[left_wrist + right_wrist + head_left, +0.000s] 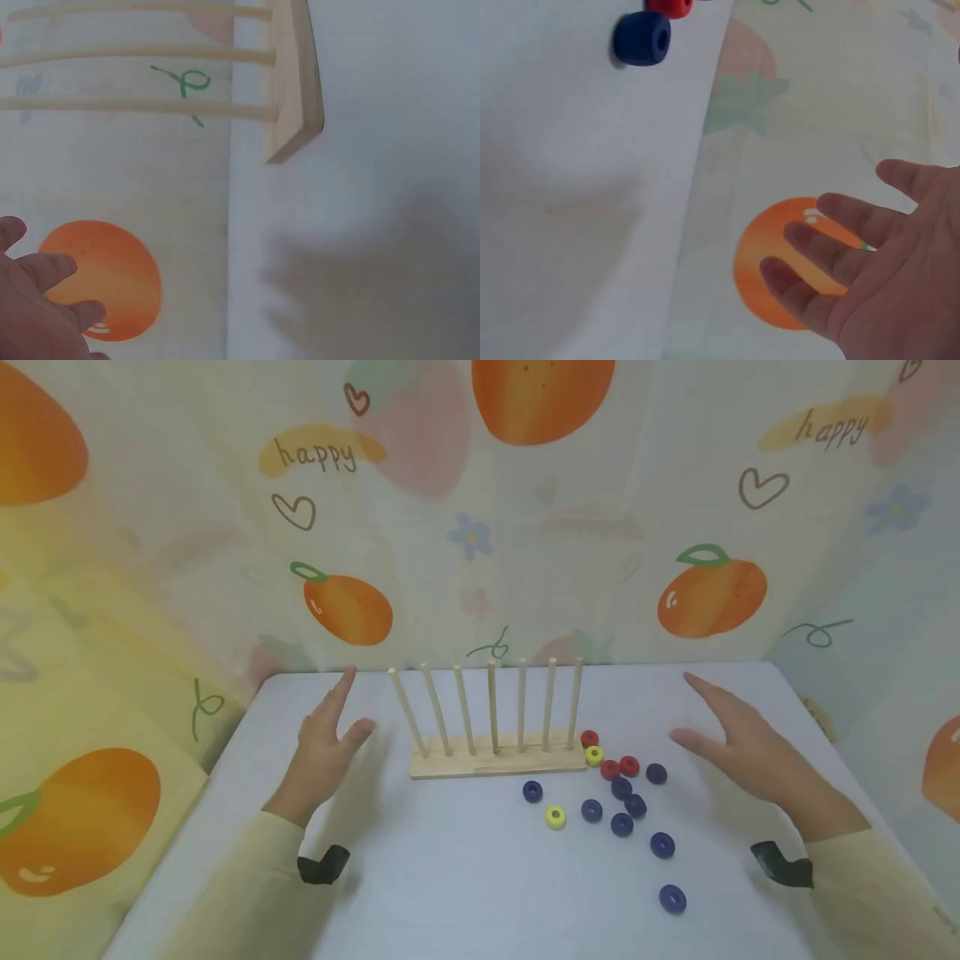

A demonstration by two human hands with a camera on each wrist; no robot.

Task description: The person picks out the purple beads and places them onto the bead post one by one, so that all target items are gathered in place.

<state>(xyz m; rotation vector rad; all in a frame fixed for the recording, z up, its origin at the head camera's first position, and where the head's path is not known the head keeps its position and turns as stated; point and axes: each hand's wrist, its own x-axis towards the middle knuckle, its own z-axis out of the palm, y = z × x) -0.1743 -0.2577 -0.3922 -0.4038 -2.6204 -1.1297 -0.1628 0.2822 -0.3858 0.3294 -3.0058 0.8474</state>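
Fingers [341, 695] spread, both hands [318, 762] holding zip; pegs [492, 706] bare, so seemingly nothing's threaded yet, beads [622, 824] loose, mostly toward the surface's [450, 877] right edge.

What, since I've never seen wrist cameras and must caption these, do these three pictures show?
There is no machine here, just a person's bare left hand and right hand. The widest picture comes from a camera worn on the head, looking forward and down. The other two come from cameras on the wrists, so the scene appears turned sideways: one shows the end of the rack, the other a few beads.

On the white table stands a wooden rack with seven bare upright pegs. Beside and in front of it lie eight blue beads, three red beads and two yellow beads.

Both hands are open, one on either side, and hold nothing.
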